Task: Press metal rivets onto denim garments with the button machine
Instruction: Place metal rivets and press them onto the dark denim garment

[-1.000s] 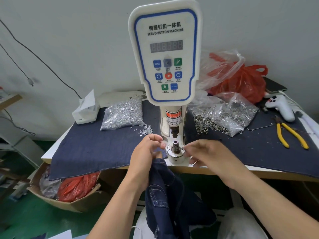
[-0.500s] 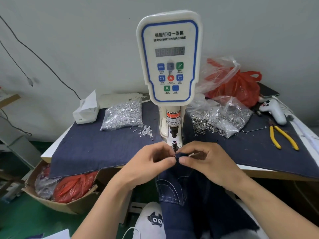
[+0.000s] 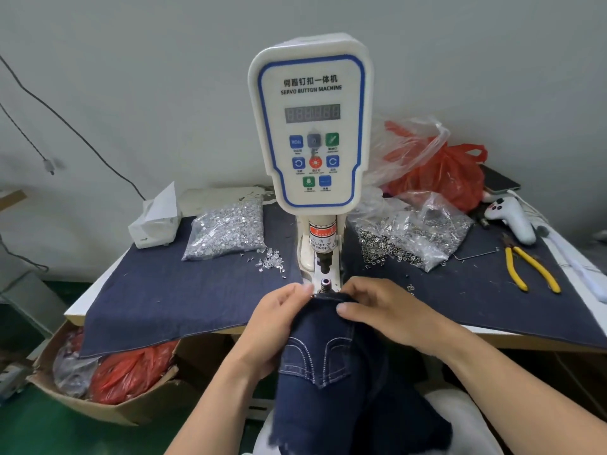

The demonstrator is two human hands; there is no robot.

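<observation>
Denim garment (image 3: 331, 366) hangs off the front edge of the surface (image 3: 98, 303), top edge lifted up to the lower die (image 3: 325, 284) of the button machine (image 3: 312, 126). Left hand (image 3: 279, 323) pinches the garment's top edge on the left side, fingers curled round the fabric. Right hand (image 3: 384, 310) grips the same edge from the right, thumb on top of the cloth. Both hands sit just in front of the die, fabric edge touching its base. Pocket stitching faces up between the wrists. Bag of silver rivets (image 3: 226, 231) lies left of the machine on the blue cloth (image 3: 164, 297), a few loose ones beside it. Second bag of ring parts (image 3: 417, 234) lies right. Yellow pliers (image 3: 528, 267) far right, well apart.
</observation>
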